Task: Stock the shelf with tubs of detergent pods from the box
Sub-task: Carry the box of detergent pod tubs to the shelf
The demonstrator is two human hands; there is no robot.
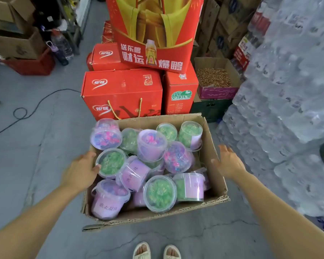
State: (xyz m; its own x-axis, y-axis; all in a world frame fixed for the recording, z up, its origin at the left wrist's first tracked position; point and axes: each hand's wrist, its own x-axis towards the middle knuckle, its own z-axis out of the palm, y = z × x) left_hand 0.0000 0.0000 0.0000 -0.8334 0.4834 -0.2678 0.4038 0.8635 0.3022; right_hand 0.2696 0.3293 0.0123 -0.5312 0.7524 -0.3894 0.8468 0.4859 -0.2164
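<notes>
Grey concrete floor (45,165) runs through a crowded stockroom, with a black cable (36,105) looping over it at the left. At its middle sits an open cardboard box (211,152), and both of the person's arms reach down toward it.

At the box's left edge, the left hand (79,172) has its fingers relaxed and slightly bent; its thumb and fingertips touch the rim of a clear tub of green pods (110,162) without closing round it. By the box's right wall, the right hand (229,161) hovers with fingers spread and straight, holding nothing; whether it touches the cardboard cannot be told.

Clear lidded tubs of detergent pods fill the box in a loose heap, some upright, some tipped on their sides. Several show green pods, others pink and blue ones, such as the tub at the far left corner (106,134). Many carry lilac labels, like the tub at the near left corner (108,200).

Behind the box stand red gift cartons (122,90). To the right, a smaller open carton holds brown nuts (212,77), beside tall stacks of shrink-wrapped bottled water (288,109).
</notes>
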